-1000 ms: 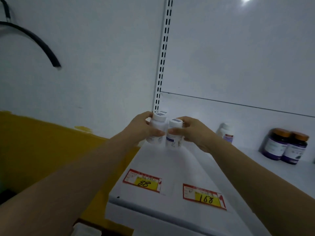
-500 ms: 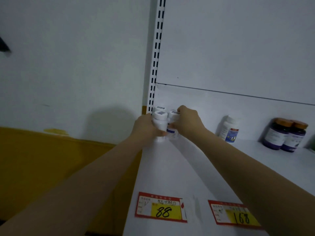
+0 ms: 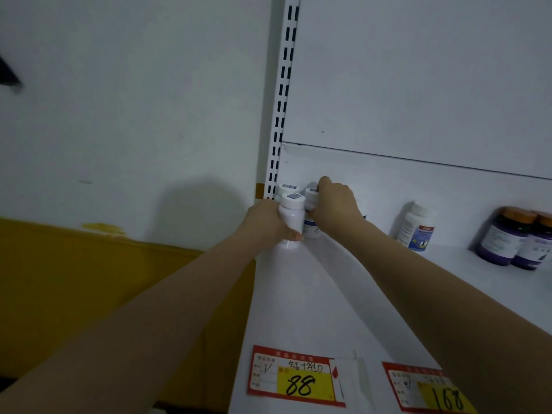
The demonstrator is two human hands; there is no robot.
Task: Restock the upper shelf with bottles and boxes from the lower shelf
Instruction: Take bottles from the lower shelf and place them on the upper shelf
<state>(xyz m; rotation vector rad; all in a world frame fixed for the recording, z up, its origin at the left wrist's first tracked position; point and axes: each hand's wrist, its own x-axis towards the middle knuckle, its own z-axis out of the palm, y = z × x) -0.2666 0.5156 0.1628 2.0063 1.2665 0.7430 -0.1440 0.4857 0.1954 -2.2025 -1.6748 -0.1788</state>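
Observation:
My left hand (image 3: 265,224) grips a white bottle (image 3: 290,222) with a white cap, standing at the back left corner of the white upper shelf (image 3: 298,300). My right hand (image 3: 336,201) grips a second white bottle (image 3: 310,228) with a blue label right beside it; the hand covers most of that bottle. A third white cap (image 3: 288,187) shows just behind the first bottle, against the back panel.
A white bottle with a blue-and-red label (image 3: 416,227) stands further right on the shelf. Two dark purple jars with orange lids (image 3: 504,237) stand at the far right. Red-and-yellow price tags, 88 (image 3: 295,375) and 168 (image 3: 430,389), lie on the front edge. A slotted upright (image 3: 283,94) bounds the shelf's left side.
Both hands have pushed their bottles further back into the shelf's left corner, and the view has moved closer and tilted down.

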